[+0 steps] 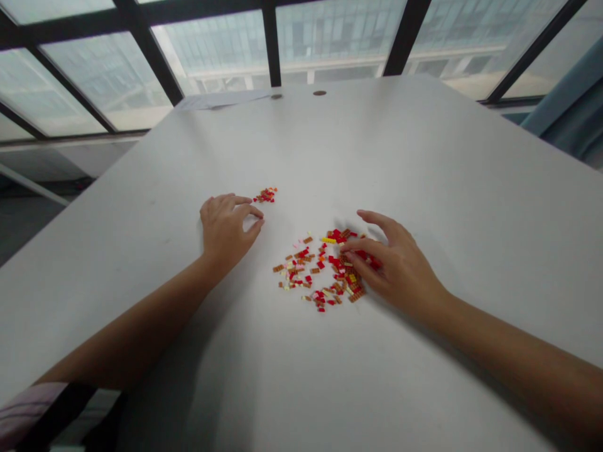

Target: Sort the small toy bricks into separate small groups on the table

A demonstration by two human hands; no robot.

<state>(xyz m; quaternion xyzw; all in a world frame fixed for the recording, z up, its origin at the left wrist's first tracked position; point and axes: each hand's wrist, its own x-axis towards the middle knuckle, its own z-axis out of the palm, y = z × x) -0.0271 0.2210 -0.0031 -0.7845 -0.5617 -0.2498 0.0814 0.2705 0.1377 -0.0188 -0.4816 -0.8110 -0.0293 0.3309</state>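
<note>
Small toy building bricks (315, 270) in red, brown, yellow, pink and cream lie in a loose spread in the middle of the white table. Over the right side of this spread is my right hand (393, 257), one finger stretched out and the thumb and another finger pinched together low among the bricks. Whatever lies between those fingertips is too small to make out. My left hand (225, 229) rests to the left, its thumb and a finger brought together in a pinch; what they hold, if anything, cannot be seen. Just beyond its fingers sits a smaller brick pile (266, 195), mostly red and brown.
The white table (301, 389) reaches toward large windows (211, 50) with dark frames. Paper sheets (219, 99) lie at its far left edge, near two round dark discs (320, 93). A blue-grey curtain (572, 113) hangs at the right.
</note>
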